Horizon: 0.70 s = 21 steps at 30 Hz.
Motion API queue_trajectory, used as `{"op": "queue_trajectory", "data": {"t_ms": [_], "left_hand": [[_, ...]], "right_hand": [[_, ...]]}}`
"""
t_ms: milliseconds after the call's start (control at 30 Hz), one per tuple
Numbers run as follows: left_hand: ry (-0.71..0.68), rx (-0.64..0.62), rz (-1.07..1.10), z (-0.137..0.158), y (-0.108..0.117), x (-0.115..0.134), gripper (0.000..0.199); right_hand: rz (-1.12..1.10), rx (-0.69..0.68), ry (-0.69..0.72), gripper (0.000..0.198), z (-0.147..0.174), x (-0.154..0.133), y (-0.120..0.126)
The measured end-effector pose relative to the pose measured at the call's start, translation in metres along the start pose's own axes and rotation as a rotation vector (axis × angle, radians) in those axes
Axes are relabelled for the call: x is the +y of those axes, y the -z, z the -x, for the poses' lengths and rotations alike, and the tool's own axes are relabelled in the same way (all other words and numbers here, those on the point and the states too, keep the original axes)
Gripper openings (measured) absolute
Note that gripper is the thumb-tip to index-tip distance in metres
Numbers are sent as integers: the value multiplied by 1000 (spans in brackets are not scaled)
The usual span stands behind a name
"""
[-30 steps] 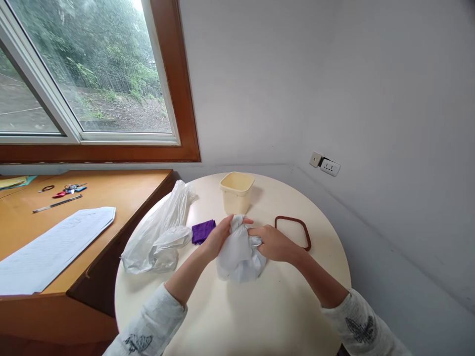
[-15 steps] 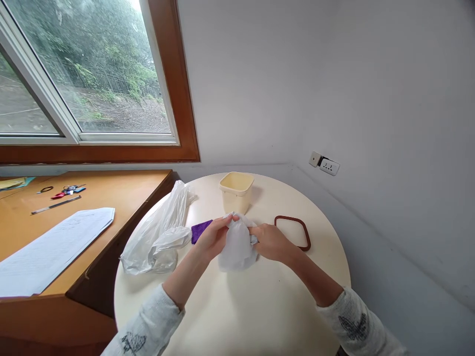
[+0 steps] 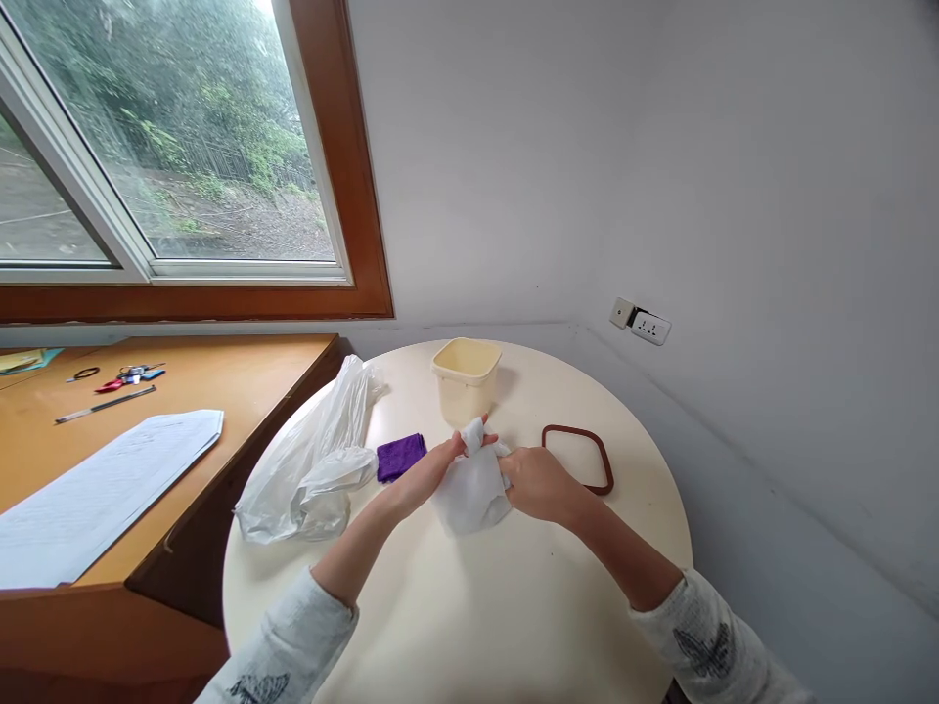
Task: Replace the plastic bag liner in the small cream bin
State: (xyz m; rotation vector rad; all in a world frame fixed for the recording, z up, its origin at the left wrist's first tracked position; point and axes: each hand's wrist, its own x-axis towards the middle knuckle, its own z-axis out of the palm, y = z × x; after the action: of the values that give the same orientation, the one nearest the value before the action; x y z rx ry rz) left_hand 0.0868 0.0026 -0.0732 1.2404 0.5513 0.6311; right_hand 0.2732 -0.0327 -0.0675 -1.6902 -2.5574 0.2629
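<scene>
A white plastic bag [image 3: 469, 499], thin and slightly see-through, is held up over the near middle of the round table [image 3: 455, 616]. On its left side my left hand [image 3: 432, 464] is closed on the upper part, which bunches around the fingers. My right hand [image 3: 539, 479] grips the bag's right edge, fingers curled and partly hidden. Just beyond both hands stands a cream square bin [image 3: 466, 386], upright and open at the top. Beside my left hand lies a folded purple cloth [image 3: 400, 457]. A brown square ring [image 3: 605, 464] rests flat to the right of my right hand.
A crumpled white plastic bag [image 3: 315, 479] covers the table's left side. On the wooden desk [image 3: 242, 381] at left lie papers [image 3: 110, 494], a pen [image 3: 107, 404] and a small bunch of keys [image 3: 130, 376]. Walls border the table behind and right, with a socket [image 3: 650, 328].
My left hand has shifted slightly left and down, and its fingers have opened the bunched top a little. More of the purple cloth shows now. My right hand keeps its grip.
</scene>
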Motion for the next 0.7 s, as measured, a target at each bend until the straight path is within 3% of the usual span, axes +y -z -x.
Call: {"op": "queue_trajectory", "data": {"t_ms": [133,233,333,500,600,700], "left_hand": [[-104,102,-489,8,1,4,40],[-136,89,-713,12,1,6,43],[-120,84,-759,14,1,4,49],[-179,105,-741,15,-5,0,48],[-231,78,-862,13,-12,0,44],[-267,84,-1007,10,-18,0,37]], "right_hand": [[-193,21,34,35,3,7,0],[-499,23,52,38,3,13,4],[-898,65,77,36,0,19,7],[-1416,107,-179,25,-10,29,-1],[-1567,126,-255,18,-14,31,-5],[-1571,151,-236,16,-15,26,-2]]}}
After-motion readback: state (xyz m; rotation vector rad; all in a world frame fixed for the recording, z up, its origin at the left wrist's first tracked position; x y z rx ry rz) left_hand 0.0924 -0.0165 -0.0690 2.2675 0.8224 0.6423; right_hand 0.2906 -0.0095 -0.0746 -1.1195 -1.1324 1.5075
